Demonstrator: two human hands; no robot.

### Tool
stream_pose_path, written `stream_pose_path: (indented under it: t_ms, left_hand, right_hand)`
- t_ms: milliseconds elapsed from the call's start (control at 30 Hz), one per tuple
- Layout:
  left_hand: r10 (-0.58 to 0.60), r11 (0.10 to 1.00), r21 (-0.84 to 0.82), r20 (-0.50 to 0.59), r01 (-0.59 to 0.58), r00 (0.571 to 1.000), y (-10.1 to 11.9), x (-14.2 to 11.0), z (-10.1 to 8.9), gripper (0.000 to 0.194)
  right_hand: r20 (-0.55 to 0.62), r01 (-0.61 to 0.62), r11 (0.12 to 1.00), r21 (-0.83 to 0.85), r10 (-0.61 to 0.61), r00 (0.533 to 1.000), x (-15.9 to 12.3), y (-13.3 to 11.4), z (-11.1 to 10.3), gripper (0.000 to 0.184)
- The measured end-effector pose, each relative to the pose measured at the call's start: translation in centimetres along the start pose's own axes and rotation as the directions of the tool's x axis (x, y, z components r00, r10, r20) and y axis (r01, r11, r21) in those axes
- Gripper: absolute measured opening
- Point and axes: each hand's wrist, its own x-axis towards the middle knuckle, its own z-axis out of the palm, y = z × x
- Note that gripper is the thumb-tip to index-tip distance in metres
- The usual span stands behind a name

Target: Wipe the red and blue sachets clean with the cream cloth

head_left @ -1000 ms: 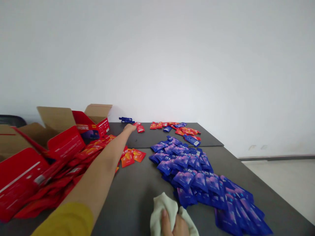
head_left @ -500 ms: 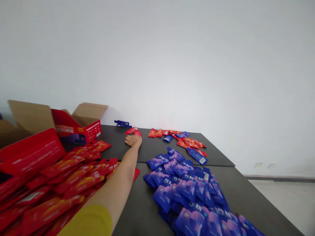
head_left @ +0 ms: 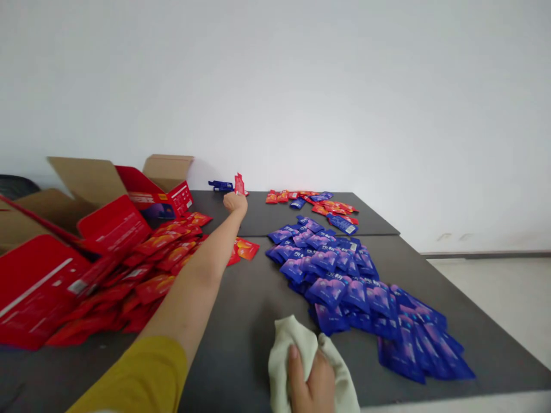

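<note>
My left arm stretches far across the dark table (head_left: pixel 258 298). At its end my left hand (head_left: pixel 235 202) is closed on a small red packet (head_left: pixel 239 183), held upright above the tabletop near the far edge. Close to me, my right hand (head_left: pixel 310 383) grips a pale cloth (head_left: pixel 293 344) bunched on the table. A wide pile of blue packets (head_left: pixel 344 281) lies right of centre. A heap of red packets (head_left: pixel 146 264) lies on the left, beside my forearm.
Open red cardboard boxes (head_left: pixel 129 201) stand at the left with flaps up. A mixed row of red and blue packets (head_left: pixel 318 201) lies along the far edge, with a lone blue packet (head_left: pixel 220 184) near the wall. The table's right edge drops to a pale floor.
My left hand was flat on the table by the far red packets; now it is raised with one red packet in it. The view has tilted back, showing my right hand on the cloth again.
</note>
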Motion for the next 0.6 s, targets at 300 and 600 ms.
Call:
stream_pose_path:
  t_ms: [300, 600]
  left_hand:
    - [0.681, 0.703, 0.259, 0.019, -0.662, 0.732, -1.7, -8.9, -10.3, 0.056]
    - [0.7, 0.407, 0.288, 0.511, -0.867, 0.499, -16.3, -25.9, -14.3, 0.043]
  right_hand:
    - [0.031, -0.02, 0.999, -0.027, 0.02, 0.999, 0.6, -1.3, -0.3, 0.066]
    - [0.048, -0.031, 0.998, 0.057, 0.028, 0.998, 2.1, -4.6, -1.6, 0.066]
